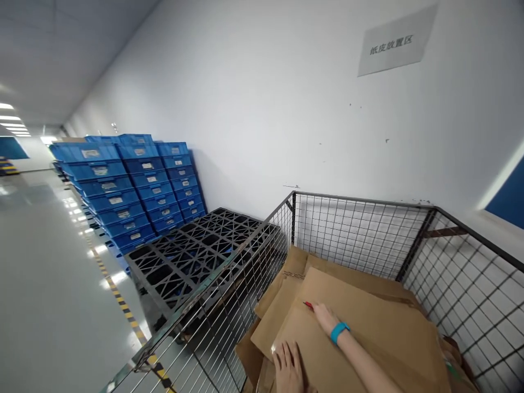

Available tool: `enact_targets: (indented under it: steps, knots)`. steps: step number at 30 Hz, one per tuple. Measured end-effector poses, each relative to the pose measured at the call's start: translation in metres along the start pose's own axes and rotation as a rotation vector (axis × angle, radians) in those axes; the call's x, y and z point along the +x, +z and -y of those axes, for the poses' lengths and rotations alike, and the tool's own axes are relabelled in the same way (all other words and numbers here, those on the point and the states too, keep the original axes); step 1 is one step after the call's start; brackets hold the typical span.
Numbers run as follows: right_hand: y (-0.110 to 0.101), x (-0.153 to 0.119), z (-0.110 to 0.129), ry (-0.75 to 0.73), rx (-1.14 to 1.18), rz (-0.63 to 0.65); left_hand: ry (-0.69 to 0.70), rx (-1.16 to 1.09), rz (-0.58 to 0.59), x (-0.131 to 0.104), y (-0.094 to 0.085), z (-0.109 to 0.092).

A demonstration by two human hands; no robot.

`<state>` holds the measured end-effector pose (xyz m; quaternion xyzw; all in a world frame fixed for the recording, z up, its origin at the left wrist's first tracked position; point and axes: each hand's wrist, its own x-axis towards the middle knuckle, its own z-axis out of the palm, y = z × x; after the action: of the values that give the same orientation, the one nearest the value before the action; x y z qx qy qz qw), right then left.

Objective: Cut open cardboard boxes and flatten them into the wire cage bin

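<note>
Flattened brown cardboard (368, 322) lies in layers inside a wire mesh cage (347, 224). My left hand (287, 368) rests with its fingers spread on the top sheet, near that sheet's lower left edge. Further in, my right hand (323, 316) is closed around a small red tool (308, 305), whose tip points left over the cardboard. The tool looks like a cutter, but most of it is hidden in the hand. A blue band (339, 332) circles my right wrist.
Left of the cage are black plastic pallets (204, 251) and tall stacks of blue crates (143, 191). A white wall (254, 109) with a sign (397, 41) stands behind. Yellow-black tape (118, 297) marks the floor.
</note>
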<state>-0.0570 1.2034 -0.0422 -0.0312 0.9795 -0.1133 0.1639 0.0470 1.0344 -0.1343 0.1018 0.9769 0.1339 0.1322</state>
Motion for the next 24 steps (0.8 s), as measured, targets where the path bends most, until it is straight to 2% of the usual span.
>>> enact_targets:
  steps: [4,7,10,17,24]
  knots:
    - [0.005,0.021,0.015,0.015,-0.042,0.058,-0.054,0.042,-0.050,0.010,0.025,0.003]
    - [0.008,0.027,0.015,0.011,-0.055,0.097,-0.091,0.062,-0.074,0.013,0.040,0.001]
    - [0.009,0.032,0.013,0.020,-0.069,0.134,-0.076,0.067,-0.077,0.013,0.048,0.001]
    - [0.008,0.039,0.012,0.062,-0.135,0.166,-0.007,0.075,-0.063,0.011,0.047,0.004]
    - [0.018,0.038,0.027,0.009,-0.211,0.103,0.036,0.049,0.055,0.006,0.034,0.005]
